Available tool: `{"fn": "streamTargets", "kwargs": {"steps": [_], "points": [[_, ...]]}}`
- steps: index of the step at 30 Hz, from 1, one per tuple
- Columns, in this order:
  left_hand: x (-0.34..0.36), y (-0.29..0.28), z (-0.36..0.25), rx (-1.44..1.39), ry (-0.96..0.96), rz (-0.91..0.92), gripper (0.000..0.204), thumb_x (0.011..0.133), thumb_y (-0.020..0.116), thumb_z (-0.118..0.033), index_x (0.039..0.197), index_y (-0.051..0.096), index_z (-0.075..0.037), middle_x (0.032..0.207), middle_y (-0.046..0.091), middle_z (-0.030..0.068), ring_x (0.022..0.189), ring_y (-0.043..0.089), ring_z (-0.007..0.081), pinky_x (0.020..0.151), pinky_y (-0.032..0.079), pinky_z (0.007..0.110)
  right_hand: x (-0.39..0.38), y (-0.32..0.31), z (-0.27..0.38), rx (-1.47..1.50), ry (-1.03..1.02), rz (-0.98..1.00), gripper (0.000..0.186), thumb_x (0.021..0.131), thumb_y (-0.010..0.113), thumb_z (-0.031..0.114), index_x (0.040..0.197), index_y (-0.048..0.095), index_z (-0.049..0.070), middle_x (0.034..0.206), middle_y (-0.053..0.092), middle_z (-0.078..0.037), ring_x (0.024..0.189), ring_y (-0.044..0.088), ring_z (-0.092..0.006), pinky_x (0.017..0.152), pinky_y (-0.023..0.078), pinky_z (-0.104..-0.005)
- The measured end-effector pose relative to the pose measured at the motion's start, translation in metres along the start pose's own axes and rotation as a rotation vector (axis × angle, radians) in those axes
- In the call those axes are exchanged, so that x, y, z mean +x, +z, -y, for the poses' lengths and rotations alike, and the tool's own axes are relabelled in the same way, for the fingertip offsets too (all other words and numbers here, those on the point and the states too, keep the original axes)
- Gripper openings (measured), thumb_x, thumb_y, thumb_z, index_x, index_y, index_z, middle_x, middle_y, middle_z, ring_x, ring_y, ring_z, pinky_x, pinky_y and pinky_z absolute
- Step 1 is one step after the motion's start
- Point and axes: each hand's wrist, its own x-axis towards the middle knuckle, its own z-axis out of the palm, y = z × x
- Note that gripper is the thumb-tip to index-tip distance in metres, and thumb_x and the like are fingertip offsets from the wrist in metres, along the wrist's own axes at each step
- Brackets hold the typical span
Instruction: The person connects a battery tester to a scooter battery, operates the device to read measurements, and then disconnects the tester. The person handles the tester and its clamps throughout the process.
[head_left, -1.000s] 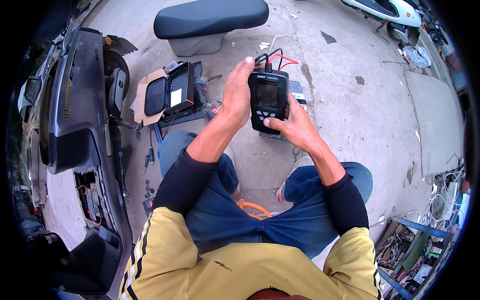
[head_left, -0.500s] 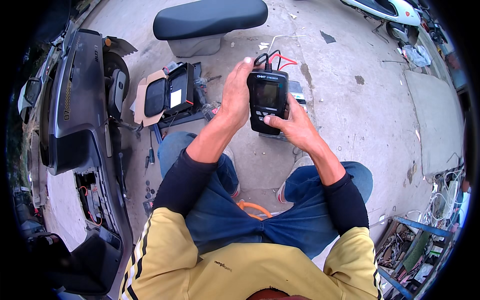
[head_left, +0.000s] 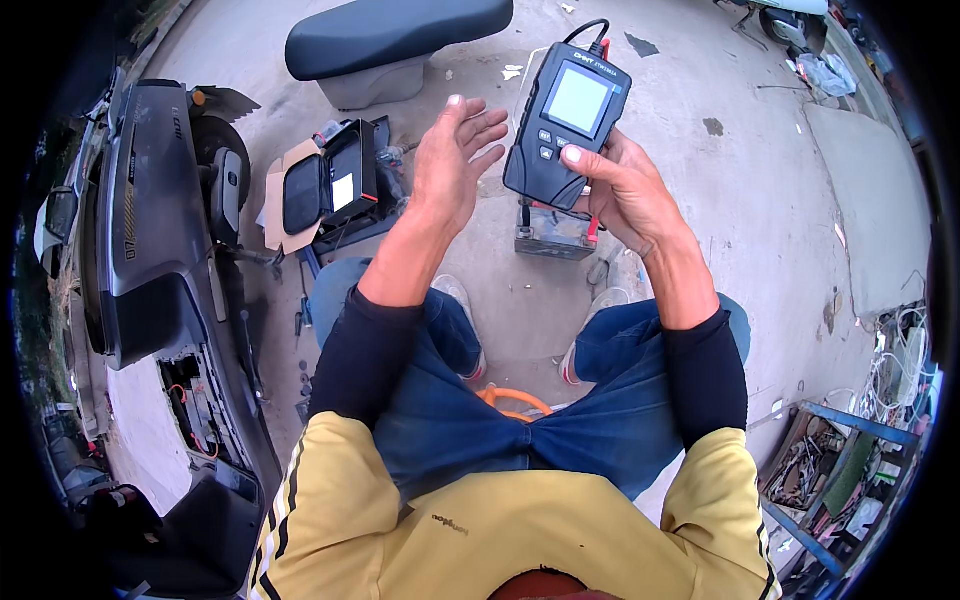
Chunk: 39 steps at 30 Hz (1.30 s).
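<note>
My right hand (head_left: 630,185) is closed round the lower right side of a black handheld battery tester (head_left: 548,150), thumb on its buttons. The tester tilts to the right, and its screen glows pale. From its top end a black cable (head_left: 590,32) loops out. My left hand (head_left: 452,165) hovers left of the tester, apart from it, fingers spread and holding nothing. Below the tester a dark battery (head_left: 553,238) stands on the ground between my feet, with red and black clamps at its top; the tester hides part of it.
An open carton (head_left: 298,200) with a black case lies to the left, beside a grey scooter (head_left: 165,230). A black scooter seat (head_left: 395,38) rests on its grey base ahead. At the lower right stands a blue-framed rack (head_left: 850,425) of tools. Another scooter (head_left: 790,28) is far right.
The tester has swung up and right, tilting, and its dark screen is now lit. My left hand has come away from its side and spread open. The battery below shows more.
</note>
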Motion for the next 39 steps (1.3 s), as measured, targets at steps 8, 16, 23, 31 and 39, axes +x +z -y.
{"fn": "streamTargets", "kwargs": {"steps": [8,16,23,31,39], "points": [[0.02,-0.012,0.052,0.294,-0.181,-0.013,0.067,0.103,0.065,-0.028,0.152,0.039,0.009,0.142,0.06,0.0245,0.136,0.056,0.0321,0.115,0.043,0.045,-0.003,-0.045,0.035,0.103,-0.306,-0.12,0.062,0.099,0.074,0.024,0.146,0.045,-0.005,0.136,0.062,-0.018,0.121,0.069,-0.0307,0.101,0.06,-0.0545],[0.032,-0.072,0.172,1.505,-0.052,0.376,0.096,0.079,0.09,-0.026,0.155,0.038,0.001,0.145,0.059,0.0247,0.131,0.061,0.0389,0.11,0.049,0.047,-0.012,-0.05,0.052,0.361,-0.258,-0.111,0.04,0.098,0.07,0.013,0.135,0.058,0.003,0.121,0.069,-0.009,0.109,0.07,-0.023,0.095,0.058,-0.0409],[0.032,-0.079,0.228,0.965,-0.034,0.286,0.071,0.084,0.085,-0.009,0.145,0.049,-0.004,0.14,0.065,0.0158,0.124,0.066,0.0342,0.105,0.054,0.043,-0.013,-0.06,0.054,0.412,-0.236,-0.074,0.038,0.097,0.072,0.013,0.133,0.06,0.005,0.122,0.07,-0.006,0.111,0.069,-0.0213,0.1,0.055,-0.0432],[0.028,-0.063,0.229,1.139,0.045,0.235,0.041,0.088,0.08,-0.011,0.123,0.061,-0.004,0.116,0.076,0.011,0.112,0.073,0.0253,0.099,0.054,0.041,-0.012,-0.07,0.058,0.417,-0.195,-0.112,0.037,0.098,0.071,0.016,0.133,0.062,0.008,0.123,0.07,-0.007,0.112,0.069,-0.0228,0.098,0.057,-0.0445],[0.024,-0.031,0.237,1.08,0.074,0.305,0.044,0.081,0.072,-0.009,0.118,0.051,0.001,0.095,0.064,0.0123,0.088,0.065,0.027,0.086,0.054,0.041,-0.003,-0.067,0.058,0.443,-0.191,-0.134,0.038,0.097,0.072,0.014,0.133,0.064,0.006,0.123,0.071,-0.009,0.111,0.07,-0.024,0.096,0.058,-0.0443]]}}
